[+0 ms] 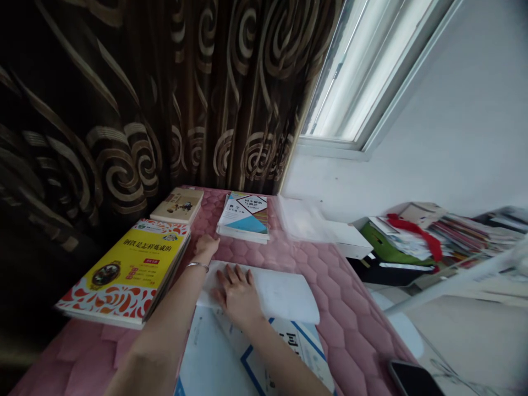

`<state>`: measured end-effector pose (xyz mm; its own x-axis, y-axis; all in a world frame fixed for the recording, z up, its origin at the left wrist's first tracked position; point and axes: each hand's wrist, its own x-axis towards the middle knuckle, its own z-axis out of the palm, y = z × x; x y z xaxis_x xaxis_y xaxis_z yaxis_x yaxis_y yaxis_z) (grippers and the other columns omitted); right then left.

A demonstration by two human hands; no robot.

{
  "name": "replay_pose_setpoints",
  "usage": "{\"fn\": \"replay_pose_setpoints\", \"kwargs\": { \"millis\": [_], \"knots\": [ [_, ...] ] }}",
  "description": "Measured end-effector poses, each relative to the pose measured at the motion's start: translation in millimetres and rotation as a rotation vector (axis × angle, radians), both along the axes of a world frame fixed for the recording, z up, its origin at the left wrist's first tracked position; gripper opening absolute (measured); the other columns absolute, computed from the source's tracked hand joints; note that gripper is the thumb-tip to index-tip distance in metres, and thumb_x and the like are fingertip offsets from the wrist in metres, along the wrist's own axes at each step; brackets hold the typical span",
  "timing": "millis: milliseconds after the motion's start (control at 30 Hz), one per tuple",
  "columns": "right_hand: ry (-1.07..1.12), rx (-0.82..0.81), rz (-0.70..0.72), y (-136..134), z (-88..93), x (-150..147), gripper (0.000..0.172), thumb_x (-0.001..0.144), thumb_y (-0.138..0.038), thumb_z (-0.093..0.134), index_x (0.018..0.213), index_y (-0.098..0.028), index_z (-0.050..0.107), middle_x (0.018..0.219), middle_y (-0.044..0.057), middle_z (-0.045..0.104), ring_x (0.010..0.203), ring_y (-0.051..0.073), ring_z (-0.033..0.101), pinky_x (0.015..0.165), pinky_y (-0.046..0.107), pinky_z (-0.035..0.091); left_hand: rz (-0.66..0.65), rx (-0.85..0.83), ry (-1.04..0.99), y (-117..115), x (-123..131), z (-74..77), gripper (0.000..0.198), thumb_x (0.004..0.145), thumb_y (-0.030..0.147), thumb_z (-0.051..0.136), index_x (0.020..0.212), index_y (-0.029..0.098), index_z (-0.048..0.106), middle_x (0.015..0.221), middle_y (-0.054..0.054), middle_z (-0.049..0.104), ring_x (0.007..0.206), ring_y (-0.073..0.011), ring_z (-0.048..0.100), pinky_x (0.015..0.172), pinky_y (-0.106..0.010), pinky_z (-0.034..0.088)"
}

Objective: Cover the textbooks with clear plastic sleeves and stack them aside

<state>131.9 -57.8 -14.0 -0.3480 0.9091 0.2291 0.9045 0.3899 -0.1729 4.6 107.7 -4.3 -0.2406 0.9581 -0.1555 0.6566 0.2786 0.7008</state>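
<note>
My right hand [240,294] lies flat with fingers spread on a white sheet [284,294]. The sheet rests across the upper part of a white and blue workbook [210,346] with large printed characters. Beyond the sheet's upper left corner is my left hand [206,247], a silver bracelet on its wrist. Its fingers look curled closed, and I cannot make out whether anything is in them. Left of that forearm lies a thick yellow book [138,261] with a red-patterned border. A stack of blue and white books [243,214] sits just past my left hand.
A tan book [179,204] lies behind the yellow one on the pink quilted cover [346,319]. Blurred white papers [299,217] and a white box [350,239] are at the far right. A phone [414,378] lies near the right edge. Dark patterned curtains [190,99] hang behind.
</note>
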Motion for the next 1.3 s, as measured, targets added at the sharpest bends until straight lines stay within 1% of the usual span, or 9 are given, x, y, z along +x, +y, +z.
{"fn": "replay_pose_setpoints", "kwargs": {
  "millis": [133, 267, 400, 667, 767, 833, 933, 1133, 1300],
  "knots": [
    [-0.004, 0.059, -0.029, -3, 4.0, -1, 0.052, 0.095, -0.048, 0.044, 0.141, -0.025, 0.048, 0.153, 0.011, 0.037, 0.142, 0.037, 0.028, 0.111, 0.064, 0.021, -0.027, 0.073, -0.128, 0, 2, 0.9, 0.008, 0.083, 0.021, 0.066, 0.085, 0.014, 0.064, 0.090, -0.011, 0.070, 0.095, -0.0259, 0.067, 0.080, -0.034, 0.050],
    [0.016, 0.128, -0.043, -5, 1.1, -2, 0.058, 0.095, -0.048, 0.043, 0.148, -0.024, 0.038, 0.157, 0.009, 0.029, 0.145, 0.037, 0.018, 0.113, 0.066, 0.014, -0.045, 0.199, -0.277, -21, -3, -0.8, 0.006, 0.087, 0.020, 0.055, 0.084, 0.017, 0.060, 0.081, -0.005, 0.070, 0.081, -0.0191, 0.068, 0.075, -0.029, 0.049],
    [0.012, 0.126, -0.021, -5, -6.6, -3, 0.057, 0.095, -0.047, 0.047, 0.147, -0.026, 0.039, 0.156, 0.010, 0.031, 0.144, 0.037, 0.022, 0.111, 0.068, 0.015, -0.031, 0.296, -0.384, -45, -10, -6.1, 0.008, 0.084, 0.025, 0.057, 0.079, 0.019, 0.054, 0.086, -0.005, 0.069, 0.086, -0.0192, 0.066, 0.080, -0.030, 0.049],
    [0.021, 0.110, -0.020, -5, -11.1, -3, 0.051, 0.097, -0.048, 0.043, 0.143, -0.028, 0.045, 0.155, 0.008, 0.035, 0.141, 0.037, 0.029, 0.110, 0.067, 0.020, -0.091, 0.299, -0.659, -75, -17, -8.3, 0.022, 0.080, 0.040, 0.060, 0.089, 0.020, 0.055, 0.087, -0.005, 0.072, 0.089, -0.0220, 0.067, 0.082, -0.036, 0.050],
    [0.017, 0.102, -0.029, -5, -9.9, -3, 0.050, 0.097, -0.047, 0.043, 0.143, -0.028, 0.045, 0.154, 0.008, 0.035, 0.141, 0.036, 0.030, 0.110, 0.066, 0.020, -0.207, 0.240, -0.954, -85, -18, -2.3, 0.032, 0.071, 0.035, 0.067, 0.096, 0.018, 0.056, 0.092, -0.007, 0.074, 0.091, -0.0233, 0.068, 0.086, -0.038, 0.049],
    [0.013, 0.097, -0.028, -5, -9.2, -3, 0.049, 0.097, -0.046, 0.043, 0.143, -0.028, 0.045, 0.154, 0.008, 0.036, 0.142, 0.036, 0.029, 0.110, 0.066, 0.021, -0.266, 0.224, -1.053, -89, -18, 1.3, 0.041, 0.063, 0.027, 0.072, 0.100, 0.017, 0.057, 0.095, -0.008, 0.075, 0.095, -0.0243, 0.068, 0.090, -0.038, 0.048],
    [0.014, 0.092, -0.027, -5, -9.1, -3, 0.049, 0.097, -0.046, 0.042, 0.142, -0.028, 0.046, 0.155, 0.008, 0.035, 0.142, 0.036, 0.028, 0.110, 0.066, 0.021, -0.287, 0.234, -1.043, -91, -17, 4.1, 0.045, 0.058, 0.019, 0.072, 0.102, 0.016, 0.060, 0.096, -0.007, 0.075, 0.100, -0.0251, 0.067, 0.092, -0.037, 0.046],
    [0.027, 0.096, -0.011, -5, -10.2, -3, 0.048, 0.098, -0.047, 0.039, 0.142, -0.028, 0.047, 0.155, 0.008, 0.034, 0.142, 0.037, 0.029, 0.110, 0.067, 0.020, -0.284, 0.257, -1.012, -89, -17, 2.2, 0.044, 0.061, 0.018, 0.070, 0.105, 0.016, 0.062, 0.100, -0.009, 0.075, 0.102, -0.0260, 0.067, 0.093, -0.039, 0.047],
    [0.036, 0.105, 0.005, -6, -10.3, -2, 0.046, 0.098, -0.045, 0.041, 0.140, -0.029, 0.049, 0.154, 0.008, 0.037, 0.140, 0.036, 0.032, 0.109, 0.068, 0.021, -0.267, 0.257, -1.103, -88, -18, 0.1, 0.047, 0.058, 0.013, 0.073, 0.103, 0.015, 0.062, 0.101, -0.010, 0.074, 0.100, -0.0263, 0.068, 0.091, -0.039, 0.047]
  ]
}}
